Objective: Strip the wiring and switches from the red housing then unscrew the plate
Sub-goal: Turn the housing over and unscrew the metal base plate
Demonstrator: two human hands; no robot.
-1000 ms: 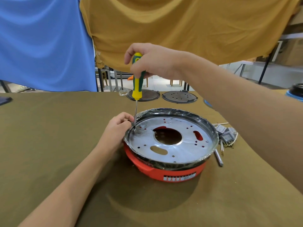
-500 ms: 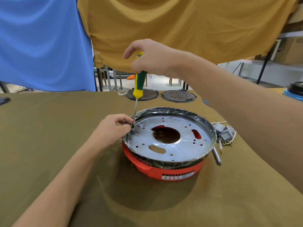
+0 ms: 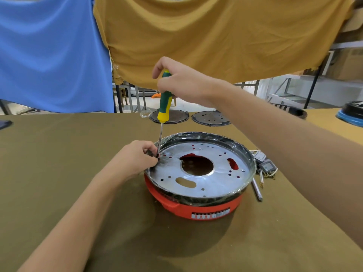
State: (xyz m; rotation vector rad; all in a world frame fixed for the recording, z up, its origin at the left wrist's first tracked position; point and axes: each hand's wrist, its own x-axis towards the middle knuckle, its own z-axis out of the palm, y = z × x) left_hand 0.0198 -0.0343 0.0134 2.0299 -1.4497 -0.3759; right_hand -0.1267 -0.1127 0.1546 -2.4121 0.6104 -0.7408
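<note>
- The olive-green table cloth (image 3: 59, 173) covers the whole work surface, and both bare forearms reach over it from the near edge.
- The red housing (image 3: 196, 210) sits on the cloth a little right of centre, with a striped label on its near wall.
- A round silver plate (image 3: 216, 181) lies inside the housing's dark rim, which is wrapped in clear film. The plate has a large central hole, a slot on its near side and many small holes; red shows through two of the openings.
- The left hand (image 3: 135, 160) rests at the left rim of the housing. Its fingers are curled, with thumb and forefinger pinching around the tip of the screwdriver shaft where it meets the plate's left edge.
- The screwdriver (image 3: 164, 107) stands nearly upright, its green and yellow handle above its thin metal shaft.
- The right hand (image 3: 182, 81) grips the top of the handle from above, fingers wrapped around it.
- Just right of the housing lie a metal rod (image 3: 257, 190) and a pile of grey switches with wires (image 3: 264, 165).
- At the far edge of the table lie two dark round discs (image 3: 210, 118).
- Beyond hang a blue cloth (image 3: 49, 55) on the left and a mustard cloth (image 3: 216, 36) on the right.
</note>
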